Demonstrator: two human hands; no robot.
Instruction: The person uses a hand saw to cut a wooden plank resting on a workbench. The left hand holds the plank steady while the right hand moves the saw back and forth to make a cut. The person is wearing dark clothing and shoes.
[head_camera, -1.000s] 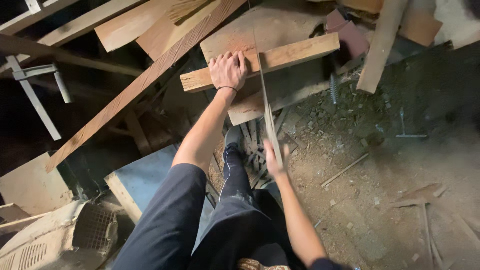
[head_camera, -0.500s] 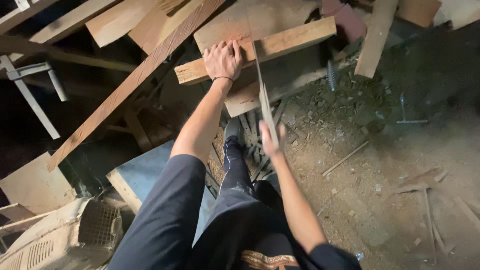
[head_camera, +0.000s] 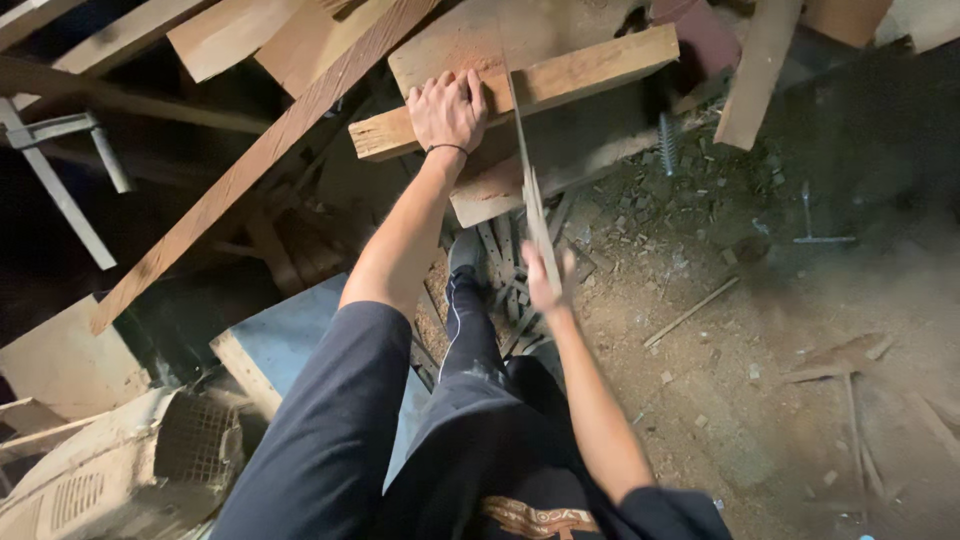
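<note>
The left hand (head_camera: 447, 108) pressed flat, fingers spread, on a rough squared timber beam (head_camera: 590, 70) while the right hand (head_camera: 546, 278) gripped a thin-bladed handsaw (head_camera: 527, 180) crossing it.

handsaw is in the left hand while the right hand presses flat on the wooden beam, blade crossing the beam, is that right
Not quite: the hands are swapped. In the head view the right hand grips the handsaw, and the left hand presses flat on the wooden beam. The blade does cross the beam, just beside the left hand.
</note>
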